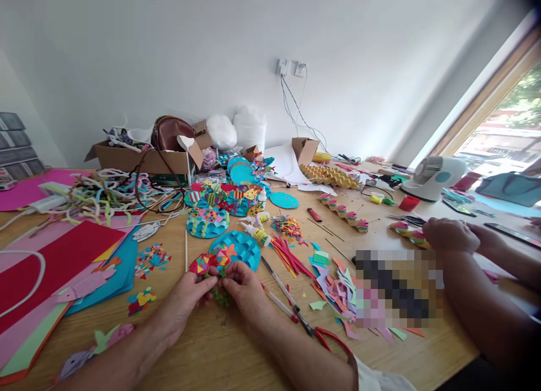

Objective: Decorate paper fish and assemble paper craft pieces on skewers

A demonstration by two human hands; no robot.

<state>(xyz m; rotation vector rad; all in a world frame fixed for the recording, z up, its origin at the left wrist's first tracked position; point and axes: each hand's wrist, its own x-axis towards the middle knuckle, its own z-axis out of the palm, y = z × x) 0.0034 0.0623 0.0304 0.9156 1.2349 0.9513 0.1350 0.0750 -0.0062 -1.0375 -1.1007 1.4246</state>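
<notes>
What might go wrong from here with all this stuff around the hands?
The red-handled scissors lie right beside the right forearm, so a shift of the arm might knock them.

The loose paper bits near the left forearm could get swept about.

A glue bottle lies on its side and might leak; I can't tell whether it's sealed.

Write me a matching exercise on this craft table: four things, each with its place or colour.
Things
1. Brown bag
2. Scissors
3. White appliance
4. Small green piece

Places or colours
A. Near the window
B. At the fingers of the left hand and right hand
C. Red handles
D. In the open cardboard box

Pairs: 1-D; 2-C; 3-A; 4-B
</notes>
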